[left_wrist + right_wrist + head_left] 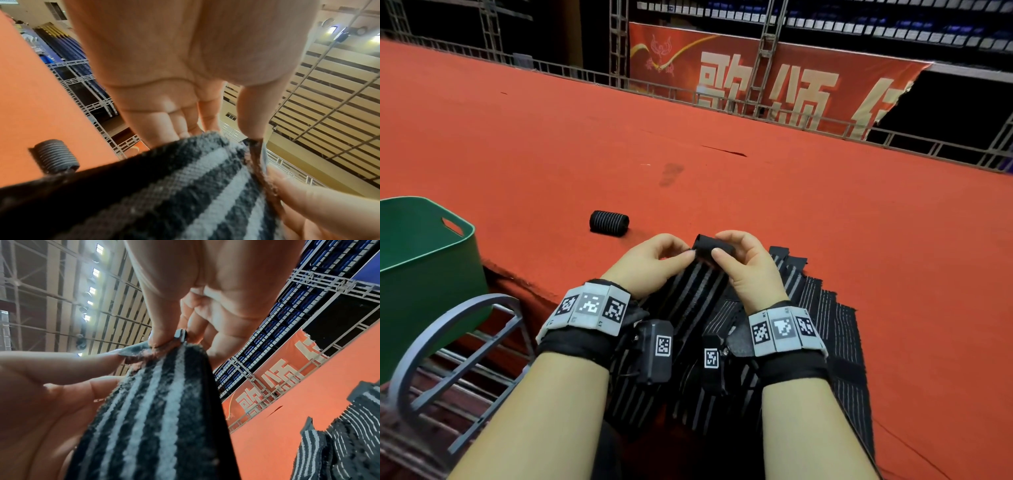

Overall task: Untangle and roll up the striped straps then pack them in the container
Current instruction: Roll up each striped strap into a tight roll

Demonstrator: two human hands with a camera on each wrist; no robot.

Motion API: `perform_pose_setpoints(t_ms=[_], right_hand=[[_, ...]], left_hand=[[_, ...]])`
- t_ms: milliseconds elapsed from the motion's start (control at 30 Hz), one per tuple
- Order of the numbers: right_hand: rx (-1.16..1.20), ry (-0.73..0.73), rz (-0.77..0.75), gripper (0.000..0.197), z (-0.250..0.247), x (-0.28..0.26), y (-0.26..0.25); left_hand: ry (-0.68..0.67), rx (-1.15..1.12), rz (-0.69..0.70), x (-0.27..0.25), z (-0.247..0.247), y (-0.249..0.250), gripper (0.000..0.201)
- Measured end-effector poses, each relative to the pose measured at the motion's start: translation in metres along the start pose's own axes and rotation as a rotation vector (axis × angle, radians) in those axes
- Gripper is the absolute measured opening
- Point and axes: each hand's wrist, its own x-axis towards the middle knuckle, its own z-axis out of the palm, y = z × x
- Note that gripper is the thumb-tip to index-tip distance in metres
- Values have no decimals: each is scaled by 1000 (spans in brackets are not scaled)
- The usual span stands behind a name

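**Strap end pinched, first turn at risk of slipping**

Head view: both hands meet at the far end of a striped strap, the left hand and right hand each pinching the folded black tip between thumb and fingertips. The strap runs back toward the person over a loose heap of straps lying just right of the hands. One finished roll lies farther out on the red carpet, well apart from the green container at the left. The roll could be knocked and trundle away, being a cylinder on a flat surface.

Left wrist view: the strap is a coarse woven band, black with pale lengthwise stripes, its edge fuzzy. A thumb and fingers nip its end. Such springy webbing may uncurl if either pinch eases.

Right wrist view: the same band narrows up to the pinch; uneven pressure between hands would likely skew the roll into a cone. The heap beside it shows frayed ends that could snag.
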Motion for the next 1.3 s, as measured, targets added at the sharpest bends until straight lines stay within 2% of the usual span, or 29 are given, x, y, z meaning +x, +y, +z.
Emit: perform_pose_setpoints(t_ms=[167, 400, 500, 600, 700, 800, 933, 1033, 1100, 1233, 1300], right_hand=[[-42, -39, -51, 27, -2, 0, -4], [-185, -103, -107, 31, -5, -4, -11], [-150, -108, -85, 30, -5, -5, -12], [-222, -149, -51, 30, -6, -6, -12], [-248, -174, -120, 30, -3, -7, -13], [-264, -130, -209, 34, 0, -7, -11], [-232, -79, -251, 41, 0, -3, -9], [-269, -37, -284, 43, 2, -1, -7], [-279, -14, -308, 41, 6, -2, -7], [-322, -37, -325, 43, 8, -2, -6], [-305, -85, -302, 42, 7, -1, -7]], left_hand=[[94, -11, 109, -3, 0, 8, 14], [97, 47, 188, -1, 1, 7, 18], [97, 61, 238, -1, -1, 7, 18], [69, 18, 259, -1, -3, 6, 25], [47, -19, 251, -3, -3, 5, 26], [54, -117, 233, -5, -2, 6, 25], [66, -195, 111, -3, -6, -3, 17], [13, -229, 24, -3, -7, -5, 39], [7, -233, 19, -3, -6, -4, 44], [3, -201, 5, -4, -9, -2, 25], [-3, -275, -18, -3, -10, -3, 15]])
